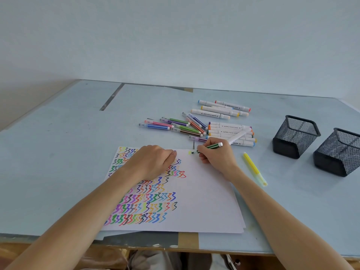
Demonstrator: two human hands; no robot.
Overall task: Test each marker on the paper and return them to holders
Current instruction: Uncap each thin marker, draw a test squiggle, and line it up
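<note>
Quickly, left to right: your left hand (153,162) lies curled, knuckles up, on the paper (204,191), covering part of the upper squiggle rows; a small dark bit shows at its fingertips, too small to tell what, so whether it holds anything can't be told. Rows of coloured squiggle marks (144,203) fill the paper's left half; the right half is bare. Near edge of the paper sits close to the table (58,152) front edge, which has brown tape and worn patches.

Your right hand (216,154) pinches a green striped marker (211,146), fingers curled round it, tip down on the paper's top edge beside a faint yellow-green dab and a small dark mark. Tip itself hard to make out.

Behind the hands: a heap of striped markers (175,125), then white-barrelled markers (229,132) in two loose groups with coloured end caps. Barrel print is there but blurred, not readable. One striped marker is partly hidden behind your right hand.

Right of the paper a yellow marker (254,168) lies on the table, apart from the sheet. Further right, two black mesh holders (296,136) stand near each other; the rightmost is cut off by the frame edge. Open tabletop left of the paper and between the yellow marker and the holders.
</note>
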